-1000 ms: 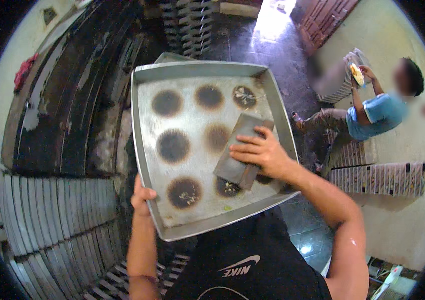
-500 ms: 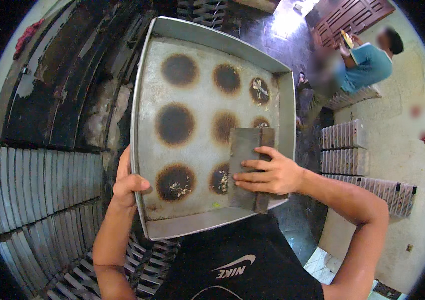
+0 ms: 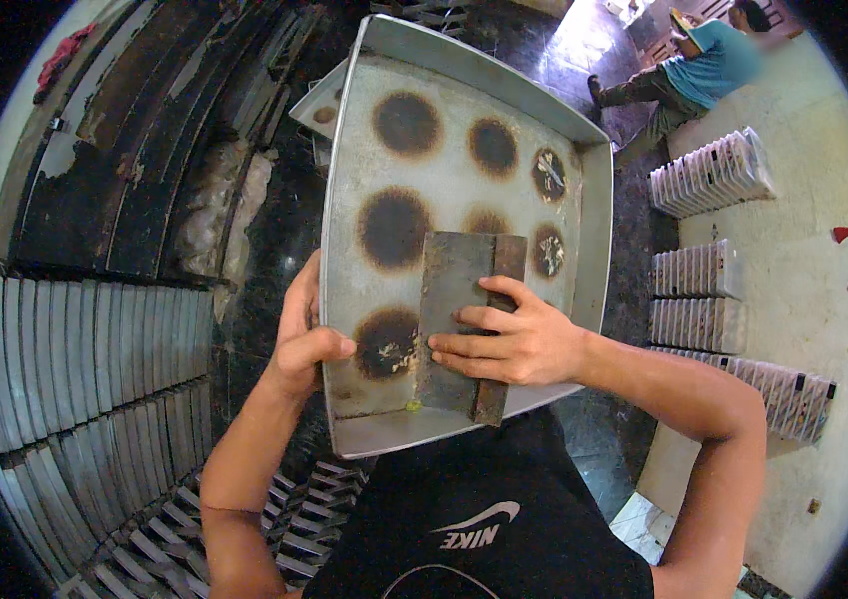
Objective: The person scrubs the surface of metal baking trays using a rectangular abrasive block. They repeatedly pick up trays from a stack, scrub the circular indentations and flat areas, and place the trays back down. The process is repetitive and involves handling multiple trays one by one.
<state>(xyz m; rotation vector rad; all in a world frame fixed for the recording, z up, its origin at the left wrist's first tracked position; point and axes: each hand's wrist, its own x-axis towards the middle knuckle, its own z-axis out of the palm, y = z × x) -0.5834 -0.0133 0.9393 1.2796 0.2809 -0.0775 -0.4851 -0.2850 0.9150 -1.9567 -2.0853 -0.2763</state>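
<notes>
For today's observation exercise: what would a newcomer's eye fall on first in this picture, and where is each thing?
First, the square metal baking tray held up at centre, its floor dotted with round dark burn marks. The left hand grips its left rim, while the right hand presses a flat metal scraper against its lower part. Rows of stacked trays fill the left side.

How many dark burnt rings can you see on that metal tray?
6: three along the far side of the tray, a large one mid-left, one by the near-left edge, one right of the scraper. That scraper half-covers a possible seventh.
</notes>
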